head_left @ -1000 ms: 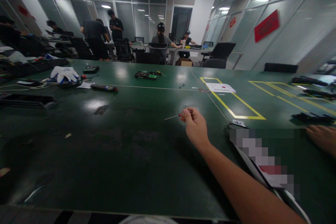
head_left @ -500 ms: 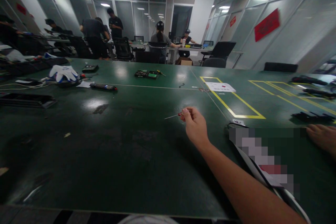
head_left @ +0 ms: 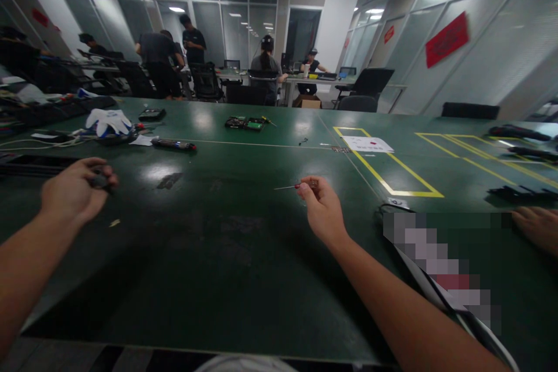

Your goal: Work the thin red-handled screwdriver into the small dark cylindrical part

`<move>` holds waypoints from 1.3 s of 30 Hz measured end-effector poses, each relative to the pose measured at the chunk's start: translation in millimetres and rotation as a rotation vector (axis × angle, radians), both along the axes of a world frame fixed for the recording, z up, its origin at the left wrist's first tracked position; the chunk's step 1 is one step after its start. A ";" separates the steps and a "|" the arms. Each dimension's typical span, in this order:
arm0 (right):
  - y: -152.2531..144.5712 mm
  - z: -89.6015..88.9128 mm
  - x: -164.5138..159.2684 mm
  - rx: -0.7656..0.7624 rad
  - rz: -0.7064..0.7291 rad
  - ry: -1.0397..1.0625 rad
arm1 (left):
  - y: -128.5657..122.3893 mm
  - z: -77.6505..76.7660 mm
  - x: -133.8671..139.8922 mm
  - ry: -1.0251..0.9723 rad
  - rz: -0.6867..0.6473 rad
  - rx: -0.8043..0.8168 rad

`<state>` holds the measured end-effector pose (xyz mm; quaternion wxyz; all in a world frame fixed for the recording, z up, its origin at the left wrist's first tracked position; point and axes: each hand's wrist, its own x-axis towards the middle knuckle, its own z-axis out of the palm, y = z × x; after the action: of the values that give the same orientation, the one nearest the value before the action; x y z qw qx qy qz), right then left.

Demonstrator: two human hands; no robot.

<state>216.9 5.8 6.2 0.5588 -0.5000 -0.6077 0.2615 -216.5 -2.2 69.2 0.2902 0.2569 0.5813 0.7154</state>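
Observation:
My right hand (head_left: 323,209) is closed around the red handle of a small screwdriver (head_left: 285,188), whose thin metal shaft points left above the green table (head_left: 244,279). At the left, my left hand (head_left: 76,189) is raised over the table, its fingers curled around a small dark object (head_left: 101,179). The fingers partly cover that object, so its kind does not show. Just beyond my left hand lies a long black tray-like part (head_left: 30,164).
White-and-blue gloves (head_left: 108,122), a dark cylindrical tool (head_left: 174,145) and green circuit boards (head_left: 246,122) lie farther back. Yellow tape (head_left: 414,193) marks rectangles at right, with a paper sheet (head_left: 368,144). Another person's hand (head_left: 538,226) rests at the right edge. People work behind.
My left hand has come into view from the left with the small dark object in it. My right hand keeps the screwdriver in nearly the same place, its shaft now more level.

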 end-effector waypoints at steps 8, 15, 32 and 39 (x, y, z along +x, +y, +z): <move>-12.1 13.4 -0.4 0.071 -0.084 -0.010 | 20.3 -22.8 144.7 -0.227 -0.565 0.067; -18.2 18.5 -3.2 0.130 -0.093 0.103 | 18.6 -54.6 230.0 0.038 -0.828 0.131; -21.6 18.9 -8.2 0.153 -0.044 0.114 | 1.4 -87.8 234.9 0.488 -1.076 0.097; -22.4 16.9 -6.4 0.144 -0.034 0.035 | 2.1 -90.0 233.9 0.526 -1.034 0.101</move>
<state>210.5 -16.6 23.1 0.6082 -0.4643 -0.6066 0.2160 17.5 -0.1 -20.8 0.4350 0.6901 0.3980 0.4196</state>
